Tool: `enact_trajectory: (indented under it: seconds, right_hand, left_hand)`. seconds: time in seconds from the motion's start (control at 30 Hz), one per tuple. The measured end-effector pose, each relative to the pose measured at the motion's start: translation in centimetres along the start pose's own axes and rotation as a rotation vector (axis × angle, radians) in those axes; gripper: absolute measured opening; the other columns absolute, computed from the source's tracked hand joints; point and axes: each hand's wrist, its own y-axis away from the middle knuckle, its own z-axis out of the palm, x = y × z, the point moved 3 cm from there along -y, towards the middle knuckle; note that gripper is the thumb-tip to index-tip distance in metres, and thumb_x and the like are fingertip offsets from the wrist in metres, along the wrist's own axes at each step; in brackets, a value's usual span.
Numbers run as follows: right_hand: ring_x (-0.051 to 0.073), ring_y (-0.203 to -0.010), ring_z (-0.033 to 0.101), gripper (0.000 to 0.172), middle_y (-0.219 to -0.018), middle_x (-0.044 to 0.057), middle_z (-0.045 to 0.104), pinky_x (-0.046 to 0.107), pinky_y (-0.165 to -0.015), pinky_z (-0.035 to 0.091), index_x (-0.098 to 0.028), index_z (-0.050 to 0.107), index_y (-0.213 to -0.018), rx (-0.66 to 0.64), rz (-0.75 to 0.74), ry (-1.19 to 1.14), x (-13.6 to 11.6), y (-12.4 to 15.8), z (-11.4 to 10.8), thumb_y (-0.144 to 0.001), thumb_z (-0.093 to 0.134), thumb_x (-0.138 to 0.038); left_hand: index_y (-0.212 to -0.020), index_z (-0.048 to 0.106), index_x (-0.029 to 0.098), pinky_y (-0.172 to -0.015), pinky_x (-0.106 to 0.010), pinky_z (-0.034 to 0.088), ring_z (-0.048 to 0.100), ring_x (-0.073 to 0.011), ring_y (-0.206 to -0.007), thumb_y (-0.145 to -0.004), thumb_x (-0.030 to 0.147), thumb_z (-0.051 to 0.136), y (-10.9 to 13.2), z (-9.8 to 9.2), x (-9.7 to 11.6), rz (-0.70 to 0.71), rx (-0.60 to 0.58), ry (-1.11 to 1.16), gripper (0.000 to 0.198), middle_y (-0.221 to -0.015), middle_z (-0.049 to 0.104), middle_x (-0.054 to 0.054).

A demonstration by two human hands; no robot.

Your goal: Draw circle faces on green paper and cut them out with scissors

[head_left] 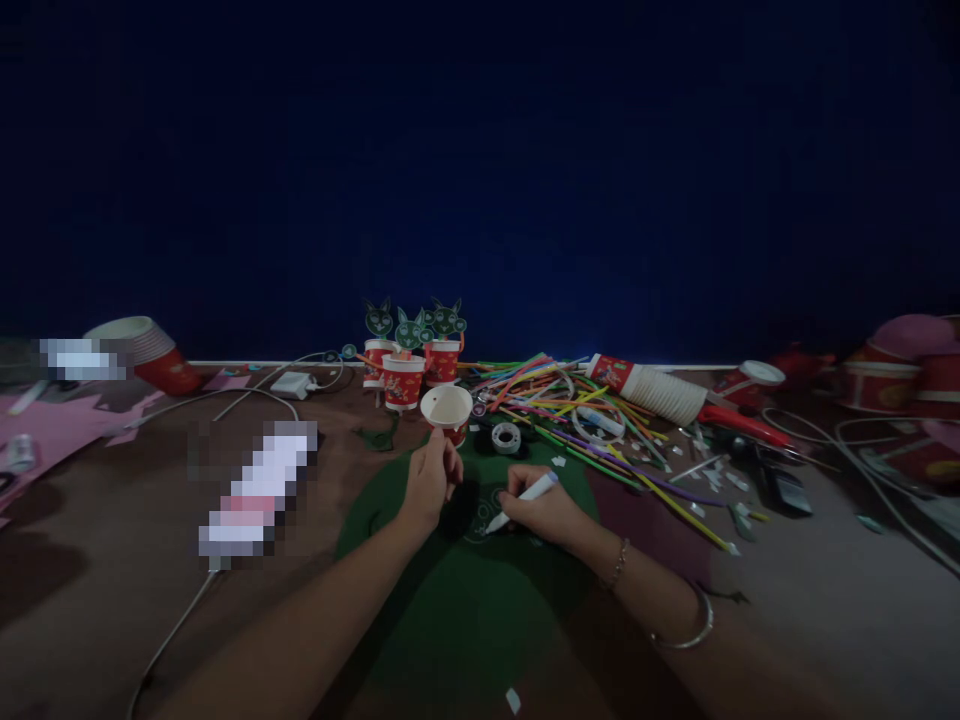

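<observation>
white marker (540,486) is in our right hand (546,512), fingers and thumb clamped around the barrel, tip angled down at the green sheet (457,635) right in front of us. pale outlines (481,512) sit on that sheet under the tip, roundish shapes, too dim for us to make out properly. our left hand (429,487) is over the same sheet, fingers curled in, and honestly we can't tell if they're pinching anything. it's right at the near side of an upright paper cup (446,404), and we can't say for sure whether they touch.

just right of that cup lies a roll of tape (506,438). behind the cup, slightly left, we've got three red cups (403,382) standing close together, with green eared faces (411,328) sticking up above them. to the right there's a messy heap of colourful sticks (540,385), then a cup stack (651,388) lying on its side and white scraps (720,478) scattered about. over on our left: a white charger (291,384), another tipped cup stack (150,352) and some pink paper (64,435), all on the brown table (82,620).
</observation>
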Motion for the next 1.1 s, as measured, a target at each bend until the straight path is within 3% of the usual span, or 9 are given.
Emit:
enact_trajectory:
  seconds: [1.1]
  right_hand:
    - [0.009, -0.037, 0.048, 0.018, -0.040, -0.006, 0.051, 0.016, -0.037, 0.029, -0.020, 0.042, -0.051, 0.003, -0.011, -0.001, -0.02, 0.02, 0.01, -0.063, 0.056, -0.019]
  left_hand:
    - [-0.047, 0.036, 0.018, -0.027, -0.017, 0.014, 0.031, -0.0042, -0.027, -0.084, 0.054, 0.035, -0.03, -0.06, -0.08, 0.007, 0.003, 0.008, 0.052, -0.041, 0.045, 0.003]
